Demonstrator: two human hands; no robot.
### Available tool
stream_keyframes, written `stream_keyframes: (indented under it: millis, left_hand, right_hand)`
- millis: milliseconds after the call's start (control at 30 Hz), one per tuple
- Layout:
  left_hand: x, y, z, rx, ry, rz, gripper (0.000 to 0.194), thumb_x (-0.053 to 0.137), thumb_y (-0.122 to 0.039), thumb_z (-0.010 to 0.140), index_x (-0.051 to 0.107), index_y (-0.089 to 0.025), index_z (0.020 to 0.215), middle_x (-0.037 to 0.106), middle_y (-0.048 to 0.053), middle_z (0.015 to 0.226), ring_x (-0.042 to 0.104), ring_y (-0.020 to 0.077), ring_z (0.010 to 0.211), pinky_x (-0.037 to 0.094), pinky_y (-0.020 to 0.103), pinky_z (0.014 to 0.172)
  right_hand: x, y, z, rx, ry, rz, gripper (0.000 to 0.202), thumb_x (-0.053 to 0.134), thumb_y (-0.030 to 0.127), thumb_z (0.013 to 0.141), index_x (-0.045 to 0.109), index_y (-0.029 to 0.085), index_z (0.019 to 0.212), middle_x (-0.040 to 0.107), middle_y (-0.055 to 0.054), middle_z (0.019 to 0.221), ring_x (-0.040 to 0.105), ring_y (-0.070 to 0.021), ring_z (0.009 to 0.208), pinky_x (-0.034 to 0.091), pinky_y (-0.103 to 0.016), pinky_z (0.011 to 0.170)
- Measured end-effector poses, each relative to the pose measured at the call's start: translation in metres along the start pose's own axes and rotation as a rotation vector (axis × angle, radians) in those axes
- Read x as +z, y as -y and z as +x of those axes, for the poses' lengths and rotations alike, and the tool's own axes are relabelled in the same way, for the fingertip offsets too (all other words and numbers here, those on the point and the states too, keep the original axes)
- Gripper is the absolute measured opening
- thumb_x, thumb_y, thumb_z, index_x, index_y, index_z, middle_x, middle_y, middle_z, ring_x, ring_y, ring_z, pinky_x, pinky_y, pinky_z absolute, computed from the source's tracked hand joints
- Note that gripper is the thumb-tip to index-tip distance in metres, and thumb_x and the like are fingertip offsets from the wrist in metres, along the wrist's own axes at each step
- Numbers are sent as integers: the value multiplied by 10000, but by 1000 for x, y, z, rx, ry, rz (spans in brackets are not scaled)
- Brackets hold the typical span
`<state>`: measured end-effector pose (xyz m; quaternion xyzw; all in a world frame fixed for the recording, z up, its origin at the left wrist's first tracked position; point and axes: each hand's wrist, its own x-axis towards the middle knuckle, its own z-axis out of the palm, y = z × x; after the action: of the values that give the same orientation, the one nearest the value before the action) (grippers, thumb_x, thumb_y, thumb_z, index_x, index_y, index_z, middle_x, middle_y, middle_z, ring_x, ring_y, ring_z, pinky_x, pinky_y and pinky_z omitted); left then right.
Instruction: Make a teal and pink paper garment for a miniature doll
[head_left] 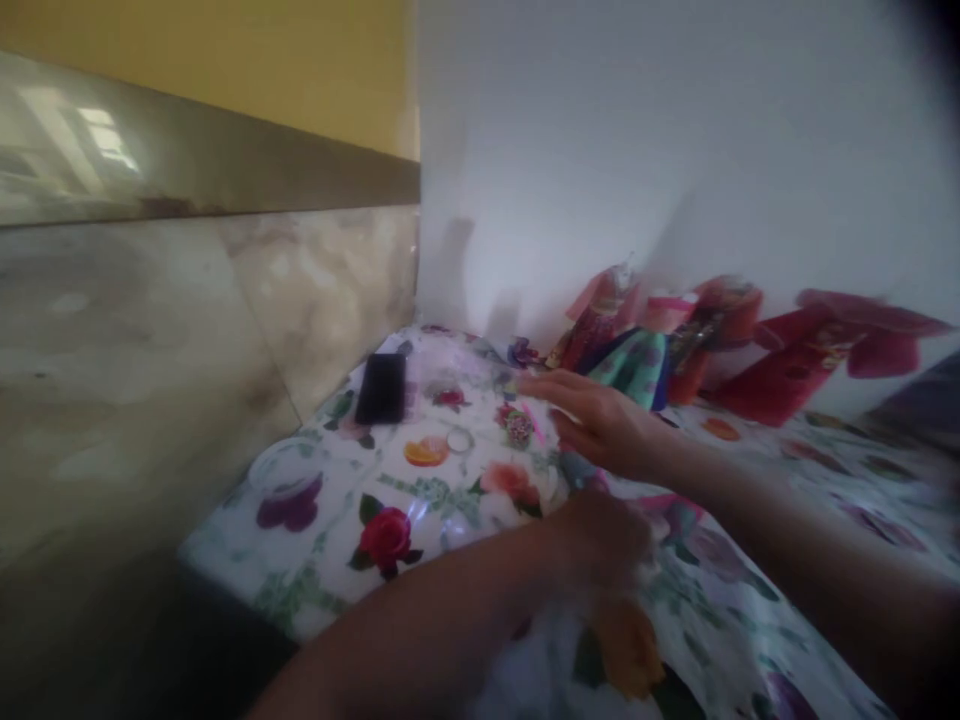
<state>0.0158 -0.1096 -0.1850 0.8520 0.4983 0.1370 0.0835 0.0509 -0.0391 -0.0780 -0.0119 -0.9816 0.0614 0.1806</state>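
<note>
My left hand (607, 540) reaches in from the lower left, low over the table. Motion smears its fingers, so its grip is unclear. Beside it lies a bit of pink-edged cloth (679, 510), partly covered by the hand. From the right comes my right hand (600, 420), just beyond the left one, fingers stretched out and apart. Close to its fingertips are a thin pink strip (534, 422) and a small round beaded-looking piece (517, 428). Whether the fingers touch either, I cannot tell.
A flower-print cover (450, 540) spreads over the table. Near the tiled wall (135, 350) rests a black phone (382, 388). Several small doll-like dresses, including a green and blue one (637, 362) and a red one (795, 370), stand against the white wall (600, 130).
</note>
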Motion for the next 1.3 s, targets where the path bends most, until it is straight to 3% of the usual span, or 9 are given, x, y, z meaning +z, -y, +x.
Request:
stream_keyframes:
  millis: [100,200,300,367,533,700,833,1000,1300]
  left_hand:
    - [1,1,0,-4,2,-19,234,618,-323,882,641,-153,1041,735,92,943,698,256,855,522,440,881]
    - [-3,0,-2,-29,-11,-40,253,569,-328,895,630,-160,1075,748,97,981,703,271,881,516,430,864]
    - [-7,-1,-3,-49,-20,-63,300,553,-304,889,608,-179,1156,753,83,992,708,252,876,527,374,806]
    - [-8,-1,-2,-53,-23,-77,380,535,-283,887,574,-213,1258,751,63,999,711,233,849,527,344,762]
    - [-6,0,0,-86,-52,-179,526,545,-282,844,524,-258,1369,759,53,958,719,264,829,506,328,638]
    - [-3,1,1,-128,-38,-239,320,540,-351,848,631,-214,1122,752,72,892,715,264,805,488,309,592]
    - [0,1,0,-140,-60,-244,263,518,-429,880,609,-183,898,739,83,873,710,254,810,504,318,656]
    - [4,-2,-3,-159,-108,-268,215,520,-399,887,568,-193,845,702,52,822,686,220,790,489,305,692]
    - [-3,-4,-6,-189,-254,-469,168,596,-239,796,452,-205,717,543,-18,691,529,137,652,390,266,600]
  right_hand:
    - [-12,-9,-61,139,-128,21,345,455,201,986,594,242,1299,697,-90,1159,701,-224,1006,581,-357,829]
    - [-8,-11,-111,252,-214,41,208,501,245,979,636,262,1137,718,-62,989,716,-209,840,584,-326,709]
    - [3,-6,-142,274,-258,95,136,510,235,961,627,277,1017,700,-43,847,705,-206,728,570,-312,610]
    - [10,-3,-155,288,-249,140,161,506,233,955,614,308,1048,708,-45,873,716,-219,752,577,-324,609]
    - [21,2,-169,360,-221,218,222,543,261,939,587,371,1126,697,-21,824,695,-215,664,562,-321,555]
    - [32,-1,-175,438,-304,204,69,537,304,945,555,348,995,656,-19,758,660,-214,603,533,-314,506]
    - [40,-6,-178,467,-252,264,76,527,321,946,540,318,871,619,-12,693,630,-210,572,525,-311,494]
    - [41,-3,-178,467,-217,352,162,492,326,966,529,297,810,602,-9,673,610,-202,571,522,-314,526]
    - [40,2,-176,474,-368,357,177,464,290,976,520,248,813,575,5,691,573,-158,609,475,-273,568]
